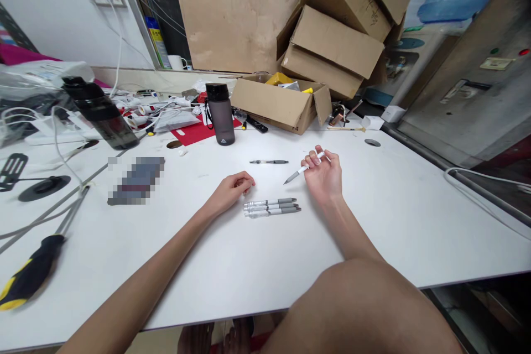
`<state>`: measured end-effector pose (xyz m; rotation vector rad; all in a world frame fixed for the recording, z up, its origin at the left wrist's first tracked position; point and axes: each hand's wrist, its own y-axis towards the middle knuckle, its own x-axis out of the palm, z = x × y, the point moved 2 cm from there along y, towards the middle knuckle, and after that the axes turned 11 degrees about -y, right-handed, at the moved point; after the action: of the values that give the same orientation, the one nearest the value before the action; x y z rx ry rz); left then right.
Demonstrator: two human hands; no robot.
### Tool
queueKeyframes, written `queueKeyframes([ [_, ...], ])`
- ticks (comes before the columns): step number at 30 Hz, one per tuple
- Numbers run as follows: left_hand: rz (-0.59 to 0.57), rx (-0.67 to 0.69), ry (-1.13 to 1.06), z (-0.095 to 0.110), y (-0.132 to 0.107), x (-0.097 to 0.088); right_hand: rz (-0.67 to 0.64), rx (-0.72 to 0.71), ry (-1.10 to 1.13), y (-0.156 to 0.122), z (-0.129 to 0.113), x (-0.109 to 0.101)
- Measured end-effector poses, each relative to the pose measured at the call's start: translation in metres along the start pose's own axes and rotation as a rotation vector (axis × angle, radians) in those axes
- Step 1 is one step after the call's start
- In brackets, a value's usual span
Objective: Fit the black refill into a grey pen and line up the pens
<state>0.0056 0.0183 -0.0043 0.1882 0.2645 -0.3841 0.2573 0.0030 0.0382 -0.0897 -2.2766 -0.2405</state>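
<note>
My right hand point(323, 174) rests on the white table point(257, 265), fingers curled round a white and grey pen point(299, 172) whose tip points left. My left hand point(232, 189) lies loosely curled on the table, and nothing shows in it. Between the hands, three white and grey pens point(271, 207) lie side by side in a row, close to my left fingertips. A dark pen point(269, 162) lies alone farther back.
A dark water bottle point(220, 114) stands behind the pens, a larger one point(99, 112) at the left. An open cardboard box point(282, 102) and stacked boxes point(340, 33) sit at the back. A yellow-black screwdriver point(31, 274), cables and a blurred flat object point(136, 180) lie at the left.
</note>
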Motion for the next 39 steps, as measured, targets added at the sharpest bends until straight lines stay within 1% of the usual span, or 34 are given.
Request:
queueKeyframes([
  [3,0.000,0.000,-0.004,0.001,0.000,0.000,0.022,-0.019,-0.025,0.000,-0.001,-0.001],
  [10,0.002,-0.010,-0.001,0.001,-0.001,0.001,0.004,-0.031,-0.116,-0.001,-0.001,0.002],
  [18,-0.010,-0.013,-0.018,0.001,0.000,0.001,-0.020,-0.014,-0.072,-0.003,0.000,0.002],
  [23,0.005,-0.009,-0.028,0.000,0.000,0.001,-0.015,-0.067,-0.145,-0.002,-0.001,0.006],
  [26,0.026,-0.006,-0.021,0.000,-0.001,0.000,-0.032,-0.117,-0.292,0.000,0.004,0.004],
  [27,0.030,-0.005,-0.017,0.000,-0.001,-0.001,-0.040,-0.145,-0.390,0.000,0.007,0.003],
  [29,0.030,0.004,-0.017,0.001,-0.001,0.000,-0.058,-0.230,-0.673,-0.003,0.011,0.001],
  [31,0.016,0.025,-0.047,0.002,0.000,0.002,-0.164,-0.299,-0.967,-0.009,0.015,0.003],
  [33,-0.006,0.051,-0.104,0.005,-0.001,0.006,-0.298,-0.363,-1.165,-0.015,0.017,0.005],
  [36,-0.044,0.070,-0.213,0.012,-0.003,0.014,-0.493,-0.399,-1.304,-0.022,0.019,0.008],
  [39,-0.075,0.104,-0.269,0.019,-0.006,0.020,-0.619,-0.377,-1.360,-0.023,0.025,0.009],
])
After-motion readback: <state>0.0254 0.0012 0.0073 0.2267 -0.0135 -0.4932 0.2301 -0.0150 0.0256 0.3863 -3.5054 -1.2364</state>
